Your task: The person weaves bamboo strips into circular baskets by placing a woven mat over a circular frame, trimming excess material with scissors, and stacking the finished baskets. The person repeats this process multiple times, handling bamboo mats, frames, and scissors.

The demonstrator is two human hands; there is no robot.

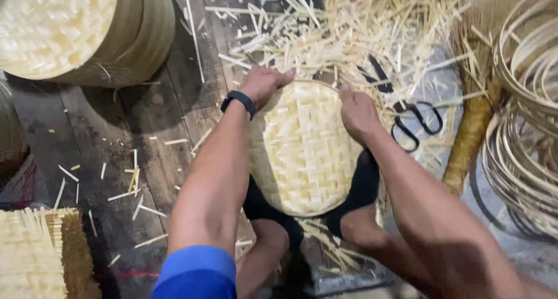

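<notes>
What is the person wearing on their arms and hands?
Both hands are bare, with no gloves or rings that show. The left hand has a black band around its wrist, like a watch or fitness tracker. Higher up that arm is a short blue sleeve. The right hand and its arm wear nothing that the picture shows.

No packages, labels or signs show anywhere in this view; the only possible screen is the black wristband device (239, 100) on the person's left wrist, and its face is turned away so no display can be seen; its band is plain black, narrow, and wraps snugly around the wrist.
</notes>
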